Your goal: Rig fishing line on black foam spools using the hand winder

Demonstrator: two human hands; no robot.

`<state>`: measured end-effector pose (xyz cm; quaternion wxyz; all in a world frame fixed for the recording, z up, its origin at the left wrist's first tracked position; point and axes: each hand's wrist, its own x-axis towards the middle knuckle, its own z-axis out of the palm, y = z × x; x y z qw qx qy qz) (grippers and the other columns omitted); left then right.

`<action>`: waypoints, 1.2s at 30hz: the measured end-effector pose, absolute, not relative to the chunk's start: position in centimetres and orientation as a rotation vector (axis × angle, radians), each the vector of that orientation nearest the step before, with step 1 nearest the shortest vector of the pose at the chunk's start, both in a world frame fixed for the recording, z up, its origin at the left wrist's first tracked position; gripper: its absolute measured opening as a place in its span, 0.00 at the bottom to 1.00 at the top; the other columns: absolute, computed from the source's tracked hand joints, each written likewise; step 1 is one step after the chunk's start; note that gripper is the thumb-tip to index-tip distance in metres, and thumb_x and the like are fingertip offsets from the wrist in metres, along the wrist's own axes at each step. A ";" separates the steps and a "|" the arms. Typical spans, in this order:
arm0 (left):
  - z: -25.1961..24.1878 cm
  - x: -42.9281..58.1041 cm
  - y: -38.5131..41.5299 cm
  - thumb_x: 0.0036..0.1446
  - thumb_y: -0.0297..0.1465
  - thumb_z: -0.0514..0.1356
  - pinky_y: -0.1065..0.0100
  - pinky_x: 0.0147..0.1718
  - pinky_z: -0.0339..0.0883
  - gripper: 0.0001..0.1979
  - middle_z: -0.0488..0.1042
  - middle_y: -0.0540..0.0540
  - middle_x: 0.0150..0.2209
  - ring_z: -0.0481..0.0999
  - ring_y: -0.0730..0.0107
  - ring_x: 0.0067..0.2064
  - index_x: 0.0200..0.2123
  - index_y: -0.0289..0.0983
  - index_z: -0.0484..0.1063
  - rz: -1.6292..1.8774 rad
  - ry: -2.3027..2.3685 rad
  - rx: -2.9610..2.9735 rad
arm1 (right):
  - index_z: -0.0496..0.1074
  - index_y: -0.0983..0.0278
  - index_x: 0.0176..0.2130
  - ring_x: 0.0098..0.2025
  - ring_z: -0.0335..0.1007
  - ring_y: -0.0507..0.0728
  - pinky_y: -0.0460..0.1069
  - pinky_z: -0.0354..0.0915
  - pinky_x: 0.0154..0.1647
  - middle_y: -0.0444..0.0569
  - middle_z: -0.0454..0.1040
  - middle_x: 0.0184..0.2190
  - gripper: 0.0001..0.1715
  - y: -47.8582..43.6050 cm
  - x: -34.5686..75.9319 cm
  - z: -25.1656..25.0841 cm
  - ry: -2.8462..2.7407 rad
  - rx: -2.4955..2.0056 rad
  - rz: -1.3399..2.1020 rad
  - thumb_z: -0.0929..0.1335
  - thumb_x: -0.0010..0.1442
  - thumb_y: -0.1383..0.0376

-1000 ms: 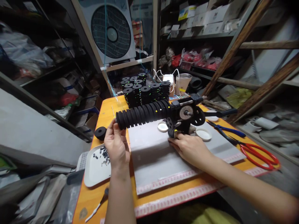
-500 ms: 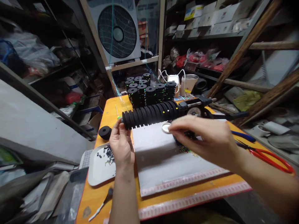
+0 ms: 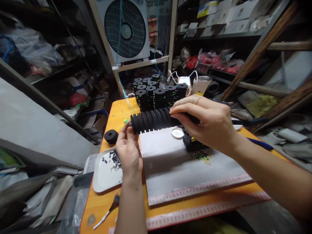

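Observation:
A black ridged roll (image 3: 151, 121), made up of a row of discs on a rod, lies across the middle of the view. My left hand (image 3: 129, 148) is closed around its left end, thumb in front. My right hand (image 3: 204, 118) is in a pinch against the roll's upper right part; whatever is between the fingertips is too small to make out. This hand hides the roll's right end. Below it, a round white lid (image 3: 177, 132) and a small pile of coloured bits (image 3: 201, 157) lie on a white board (image 3: 168, 175).
Stacks of black discs (image 3: 160, 92) stand at the back of the orange table (image 3: 117, 109). A single black disc piece (image 3: 111, 136) and a white tray (image 3: 102, 177) with small black parts are at left. A brush (image 3: 107, 213) lies in front; blue-handled pliers (image 3: 260, 143) are at right.
My right hand has moved from beside the white lid up and left onto the roll, covering the yellow and white dots there. My left hand keeps its hold. The view has shifted slightly.

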<state>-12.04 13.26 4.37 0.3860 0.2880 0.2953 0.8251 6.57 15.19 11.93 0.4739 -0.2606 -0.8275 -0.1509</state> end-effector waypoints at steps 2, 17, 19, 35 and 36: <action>4.4 -12.0 13.3 0.52 0.37 0.69 0.73 0.46 0.72 0.13 0.82 0.47 0.40 0.80 0.72 0.43 0.41 0.39 0.79 2.099 0.764 0.746 | 0.74 0.63 0.37 0.40 0.76 0.55 0.52 0.72 0.43 0.50 0.79 0.35 0.07 15.2 6.6 11.9 -2.033 -0.641 -0.381 0.67 0.61 0.72; 4.1 -12.2 13.6 0.49 0.42 0.69 0.70 0.46 0.71 0.17 0.82 0.46 0.39 0.80 0.69 0.43 0.39 0.39 0.79 2.119 0.793 0.806 | 0.72 0.64 0.44 0.47 0.69 0.58 0.56 0.68 0.50 0.53 0.74 0.43 0.11 14.4 7.4 11.6 -2.175 -0.606 -0.477 0.64 0.64 0.73; 4.1 -12.2 13.5 0.50 0.41 0.69 0.70 0.46 0.71 0.16 0.82 0.46 0.40 0.80 0.69 0.43 0.39 0.38 0.79 2.118 0.782 0.808 | 0.72 0.66 0.47 0.47 0.68 0.59 0.57 0.66 0.51 0.56 0.72 0.44 0.12 13.3 8.5 10.5 -2.149 -0.641 -0.429 0.66 0.62 0.72; 4.1 -12.1 13.4 0.50 0.42 0.68 0.70 0.47 0.71 0.17 0.81 0.46 0.41 0.79 0.69 0.45 0.40 0.39 0.79 2.106 0.785 0.797 | 0.73 0.66 0.39 0.39 0.69 0.57 0.53 0.69 0.40 0.54 0.71 0.37 0.08 9.6 11.5 -0.5 -2.333 -1.141 0.087 0.63 0.64 0.71; 4.1 -12.1 13.4 0.50 0.42 0.69 0.70 0.47 0.71 0.17 0.81 0.46 0.40 0.79 0.69 0.45 0.40 0.39 0.79 2.105 0.787 0.791 | 0.71 0.66 0.40 0.39 0.70 0.56 0.51 0.69 0.39 0.53 0.71 0.37 0.07 9.5 11.3 0.4 -2.318 -1.080 0.112 0.63 0.65 0.71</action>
